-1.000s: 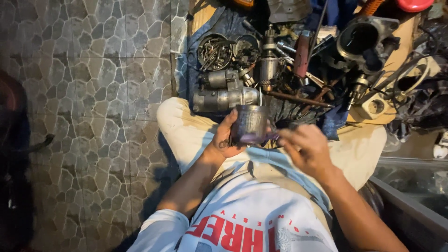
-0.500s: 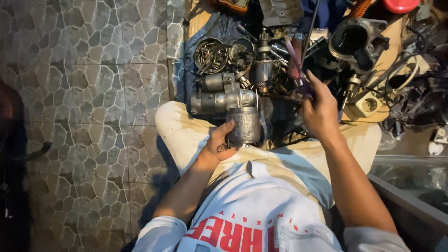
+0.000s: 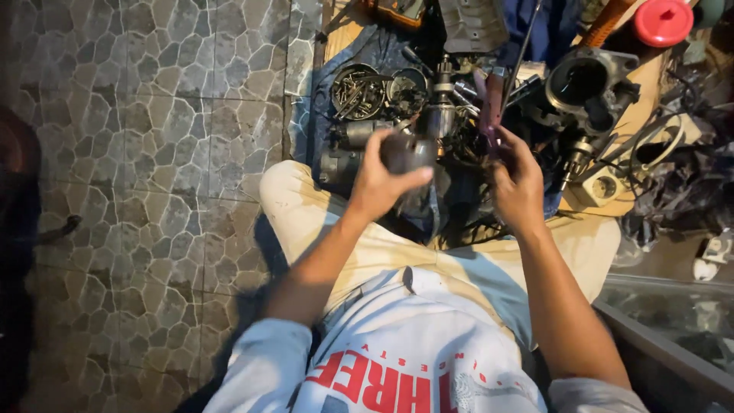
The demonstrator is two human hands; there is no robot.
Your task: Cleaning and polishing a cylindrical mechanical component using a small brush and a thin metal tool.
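Observation:
I sit cross-legged on the floor in front of a heap of engine parts. My left hand [image 3: 380, 182] is raised above my knee and grips a dark metal cylindrical part [image 3: 409, 151]. My right hand [image 3: 517, 182] reaches into the pile, its fingers curled round the lower end of a red-handled tool [image 3: 489, 103] that points away from me. A second grey cylindrical part [image 3: 359, 134] lies just beyond my left hand.
Two round tins of bolts and small parts [image 3: 358, 92] stand at the back. A dark engine housing [image 3: 590, 80] and a red lid [image 3: 662, 21] lie at the right on a wooden board. Stone-patterned floor tiles [image 3: 153, 153] stretch left. A glass-topped case [image 3: 673, 329] sits lower right.
My left hand has lifted the cylindrical part up and away from my lap. My right hand left that part, reached forward into the pile and closed on the red-handled tool.

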